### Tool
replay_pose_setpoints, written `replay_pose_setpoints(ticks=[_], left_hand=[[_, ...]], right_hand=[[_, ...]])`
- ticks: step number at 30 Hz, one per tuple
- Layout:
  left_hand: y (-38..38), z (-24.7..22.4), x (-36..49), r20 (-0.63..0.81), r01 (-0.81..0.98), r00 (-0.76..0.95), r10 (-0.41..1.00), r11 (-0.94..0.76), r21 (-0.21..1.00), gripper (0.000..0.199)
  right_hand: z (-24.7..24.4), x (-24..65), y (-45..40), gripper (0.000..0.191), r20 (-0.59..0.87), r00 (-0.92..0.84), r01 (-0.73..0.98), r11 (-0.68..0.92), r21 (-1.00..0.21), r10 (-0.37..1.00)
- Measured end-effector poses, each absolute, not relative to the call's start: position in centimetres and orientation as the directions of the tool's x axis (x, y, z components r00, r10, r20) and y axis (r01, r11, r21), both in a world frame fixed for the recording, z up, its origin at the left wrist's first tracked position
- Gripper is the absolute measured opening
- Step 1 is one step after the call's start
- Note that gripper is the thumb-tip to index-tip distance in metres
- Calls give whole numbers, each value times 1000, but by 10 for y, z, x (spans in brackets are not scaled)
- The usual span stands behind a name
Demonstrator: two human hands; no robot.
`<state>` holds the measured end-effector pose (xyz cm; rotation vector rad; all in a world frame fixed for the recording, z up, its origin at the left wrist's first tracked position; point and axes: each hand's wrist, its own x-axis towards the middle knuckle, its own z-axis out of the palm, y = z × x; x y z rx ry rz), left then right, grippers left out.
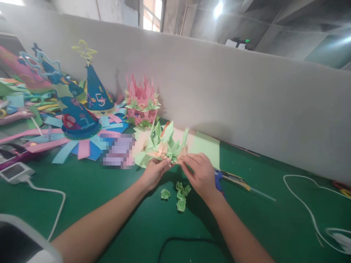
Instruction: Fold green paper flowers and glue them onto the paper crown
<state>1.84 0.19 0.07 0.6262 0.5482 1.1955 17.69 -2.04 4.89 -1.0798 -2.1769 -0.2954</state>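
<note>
A folded paper crown in light green, with peach paper flowers along its lower band, is held up over the table's middle. My left hand pinches its lower left edge, thumb in front. With fingers closed, my right hand grips the crown's right side near a peach flower; its fingertips partly cover that spot. Several small green paper roses lie on the table below the hands, and a single green rose sits a little to their left. Behind my right wrist, a blue glue gun is partly hidden.
A yellow utility knife and a clear glue stick lie to the right. Pink paper crowns stand by the grey partition. Blue cone hats and paper strips crowd the left. White cables cross both sides.
</note>
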Motion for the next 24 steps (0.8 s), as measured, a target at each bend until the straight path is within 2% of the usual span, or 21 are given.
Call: replay_pose_setpoints(ticks=[4,6,8,12,14,17,20,24], left_hand=[[3,2,15,-50,-690,271,961,230,687,14],[4,3,14,-49,-705,267,962,230,671,10],[5,4,13,-51,-708,273,961,237,665,12],[6,4,8,-50,-691,333,942,280,667,13],[7,2,6,-56,-685,365,929,308,660,15],[11,0,3,-78,-685,381,921,338,646,17],[13,0,2,-72,-711,359,930,323,624,21],[12,4,5,95,-744,342,935,208,635,49]], right_hand=[[46,193,-35,8,691,-193,801,519,-299,697],[40,201,-41,8,654,-90,815,433,-385,751],[34,206,-42,19,597,-80,817,396,-419,798],[30,206,-36,53,556,-191,850,420,-319,809],[30,202,-32,61,589,-220,880,418,-223,778],[32,194,-29,54,638,-231,904,404,-137,734],[32,187,-26,39,665,-206,907,394,-145,718],[34,179,-21,28,681,-187,916,376,-139,708]])
